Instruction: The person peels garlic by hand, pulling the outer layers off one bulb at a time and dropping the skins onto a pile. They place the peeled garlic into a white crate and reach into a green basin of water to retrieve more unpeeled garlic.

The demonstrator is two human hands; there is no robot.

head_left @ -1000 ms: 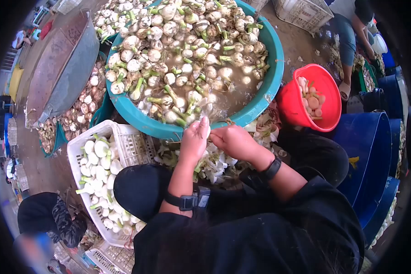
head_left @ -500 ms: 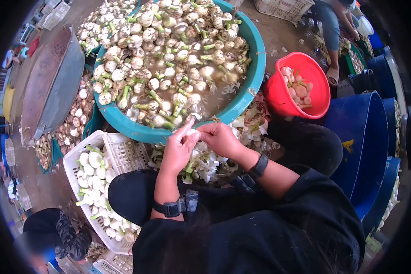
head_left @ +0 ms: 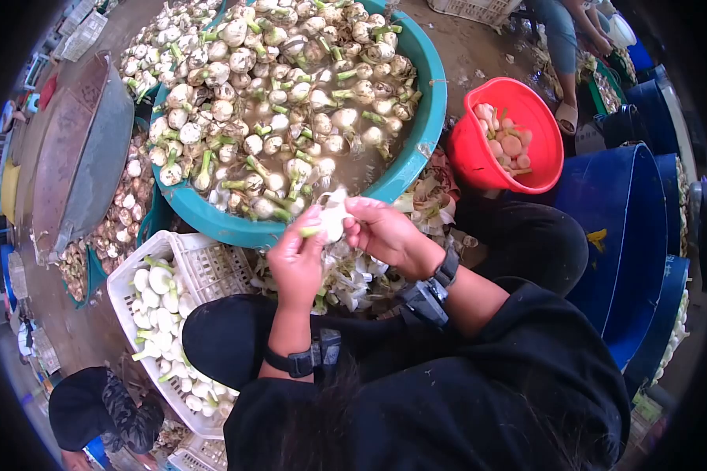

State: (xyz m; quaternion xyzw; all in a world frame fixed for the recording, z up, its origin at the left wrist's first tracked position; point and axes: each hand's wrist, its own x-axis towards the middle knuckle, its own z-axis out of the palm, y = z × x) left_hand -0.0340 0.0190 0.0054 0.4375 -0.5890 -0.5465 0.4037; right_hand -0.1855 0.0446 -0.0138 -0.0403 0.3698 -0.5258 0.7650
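My left hand (head_left: 298, 255) holds a white bulb (head_left: 332, 224) with a short green stem, just past the near rim of a teal tub (head_left: 236, 228). The fingers of my right hand (head_left: 389, 234) are pinched at the bulb's right side, on what looks like its pale outer skin. Inside the tub, many muddy bulbs (head_left: 239, 59) with green stems lie in brown water. White peelings (head_left: 357, 275) are heaped below my hands, between my knees.
A white crate (head_left: 122, 294) of clean bulbs stands at the left, a red basin (head_left: 475, 153) with pale pieces at the right. Blue barrels (head_left: 605, 212) stand further right. One person (head_left: 102, 408) is at the lower left, another (head_left: 558, 47) at the upper right.
My hands have moved slightly apart, and the bulb between them now shows more. The view has shifted a little, with the tub appearing further left.
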